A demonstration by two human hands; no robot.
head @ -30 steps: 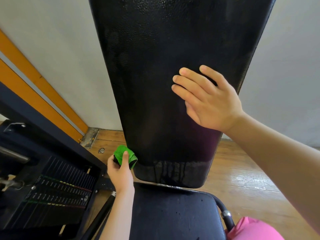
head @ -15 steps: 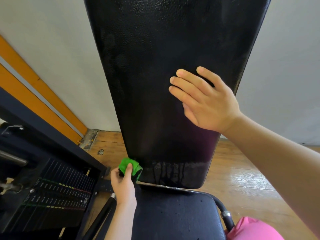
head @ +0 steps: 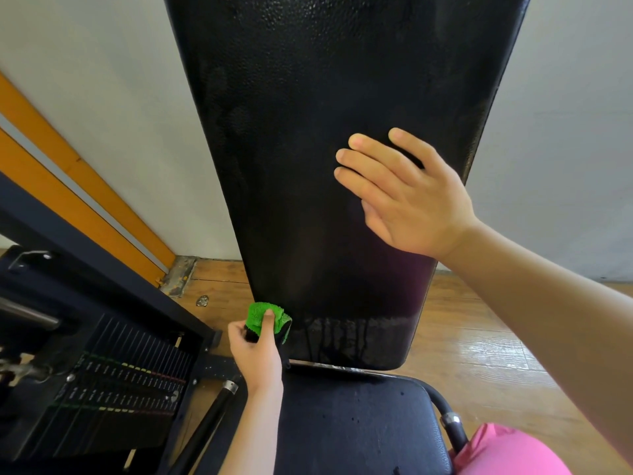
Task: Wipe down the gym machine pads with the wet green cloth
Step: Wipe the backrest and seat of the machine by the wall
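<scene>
A tall black back pad (head: 308,114) fills the middle of the view, with wet streaks running down its lower part. Below it lies the black seat pad (head: 356,423). My left hand (head: 255,354) grips the bunched green cloth (head: 265,317) with the thumb on top, against the back pad's lower left corner. My right hand (head: 404,197) rests flat on the right side of the back pad, its fingers straight and pointing up and left.
A black weight stack (head: 113,389) in its frame stands at the lower left. A black bar with a chrome collar (head: 219,402) runs beside the seat. Behind are a white wall, an orange stripe (head: 68,186) and a wooden floor (head: 479,337). Pink clothing (head: 507,454) shows at the bottom right.
My left hand carried the green cloth down and right along the back pad's left edge to its lower corner. My right hand stayed flat on the pad.
</scene>
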